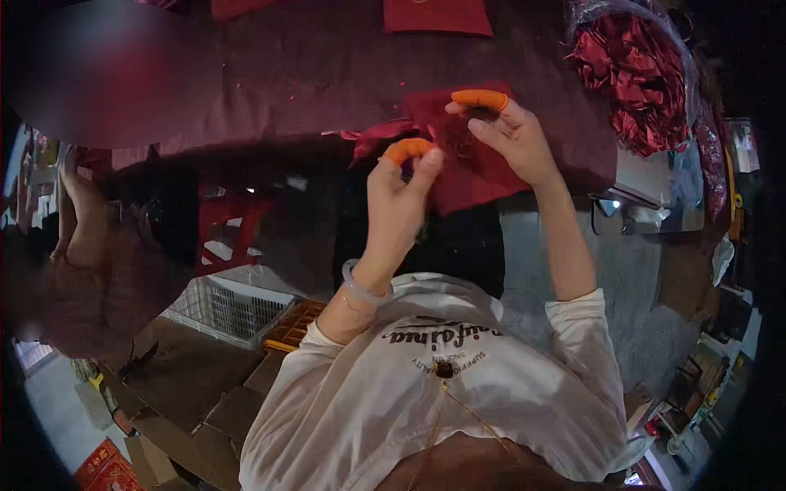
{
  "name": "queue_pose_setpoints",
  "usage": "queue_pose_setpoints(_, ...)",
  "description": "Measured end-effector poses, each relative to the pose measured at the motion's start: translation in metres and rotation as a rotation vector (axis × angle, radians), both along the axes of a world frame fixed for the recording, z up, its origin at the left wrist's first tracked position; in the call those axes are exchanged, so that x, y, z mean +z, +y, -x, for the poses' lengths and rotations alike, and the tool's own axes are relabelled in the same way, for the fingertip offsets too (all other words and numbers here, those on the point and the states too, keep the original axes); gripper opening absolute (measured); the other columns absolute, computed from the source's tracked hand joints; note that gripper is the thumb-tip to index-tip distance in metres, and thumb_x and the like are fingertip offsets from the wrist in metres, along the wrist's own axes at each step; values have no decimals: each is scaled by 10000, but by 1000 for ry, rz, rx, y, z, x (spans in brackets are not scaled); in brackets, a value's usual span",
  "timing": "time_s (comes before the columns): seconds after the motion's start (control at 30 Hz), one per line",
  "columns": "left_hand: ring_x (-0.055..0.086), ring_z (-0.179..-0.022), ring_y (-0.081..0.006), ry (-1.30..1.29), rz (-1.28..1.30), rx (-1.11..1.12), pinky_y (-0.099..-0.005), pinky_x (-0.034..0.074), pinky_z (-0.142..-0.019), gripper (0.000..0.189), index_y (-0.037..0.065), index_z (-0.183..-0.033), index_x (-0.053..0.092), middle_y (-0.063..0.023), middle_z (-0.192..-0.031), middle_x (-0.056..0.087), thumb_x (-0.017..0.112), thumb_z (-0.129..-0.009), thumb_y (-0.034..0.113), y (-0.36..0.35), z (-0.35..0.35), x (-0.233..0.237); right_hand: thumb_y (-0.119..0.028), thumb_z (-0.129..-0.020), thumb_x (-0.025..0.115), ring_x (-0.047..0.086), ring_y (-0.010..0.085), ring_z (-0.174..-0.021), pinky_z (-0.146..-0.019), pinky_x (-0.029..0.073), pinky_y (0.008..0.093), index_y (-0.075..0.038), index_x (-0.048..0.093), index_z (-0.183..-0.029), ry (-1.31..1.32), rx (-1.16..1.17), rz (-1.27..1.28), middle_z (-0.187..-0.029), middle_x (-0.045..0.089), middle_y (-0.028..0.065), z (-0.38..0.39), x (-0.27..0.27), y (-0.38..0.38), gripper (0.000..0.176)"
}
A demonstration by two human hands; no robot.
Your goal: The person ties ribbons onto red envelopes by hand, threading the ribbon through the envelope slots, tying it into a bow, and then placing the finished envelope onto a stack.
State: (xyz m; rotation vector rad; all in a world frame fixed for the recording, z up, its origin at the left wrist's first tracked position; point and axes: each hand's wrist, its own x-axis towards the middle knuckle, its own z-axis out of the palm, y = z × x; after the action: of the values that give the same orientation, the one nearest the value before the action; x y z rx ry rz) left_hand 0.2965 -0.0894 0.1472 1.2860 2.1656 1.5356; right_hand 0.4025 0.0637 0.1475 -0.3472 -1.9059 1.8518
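Cloth [471,172] at bench edge, long axis running away from you

Red cloth sits between and partly under your two hands, at the front edge of the bench [270,106]. Roughly rectangular. Long axis goes mostly away from you, slightly tilted: near end a bit right, far end a bit left. Near end seems to hang past the bench edge. Faint round mark around the middle. Crumpled red strip [381,133] on its left side, loose end pointing left; can't tell if it's joined to the cloth.

Your left hand [397,192]: forearm slants up and right, index bent over toward thumb, tips close together by the cloth's left side. Can't tell if anything is pinched there. Orange finger cover [405,150] on index, pale bangle [366,286] at wrist.

Your right hand [517,146]: forearm slants up and left, index stretched left over the cloth, orange sleeve [481,100] on it. Thumb sits below index, parted from it, gap between them.

Around: plastic-wrapped red bundle [634,86] at the bench's right end, another red piece [438,16] straight ahead. White crate [233,311] lower left, beside brown cardboard [155,368].
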Motion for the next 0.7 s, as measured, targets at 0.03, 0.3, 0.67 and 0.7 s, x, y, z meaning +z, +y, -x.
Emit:
queue_pose_setpoints(0.03,482,-743,-132,-612,-119,-14,-241,390,-673,149,19,-875,602,-21,-802,532,642,-846,159,-1,-1,-3,-28,-895,526,549,119,-1057,-881,443,247,-17,511,-1224,3,-6,4,-1133,601,78,0,-1,-1,329)
queue_pose_setpoints(0.3,444,-784,-167,-227,-176,231,-278,373,-711,242,35,-998,592,-53,-860,461,685,-782,90,-12,-13,-12,-13,-880,537,576,128,-926,-837,455,255,-38,587,-1147,-113,-24,-518,-1013,599,52,3,7,-7,273)
queue_pose_setpoints(0.67,534,-876,-288,574,345,233,-393,420,-701,285,38,-873,600,-130,-925,543,705,-712,248,29,5,18,-79,-912,523,561,121,-1002,-887,431,262,-37,514,-1236,48,-64,-2,-1039,616,53,4,-4,-3,327)
queue_pose_setpoints(0.7,535,-875,-289,612,356,234,-398,420,-700,252,36,-845,608,-129,-917,549,694,-715,234,28,6,19,-79,-912,523,561,121,-1002,-887,431,262,-37,514,-1236,49,-67,4,-1039,616,53,4,-3,-4,327)
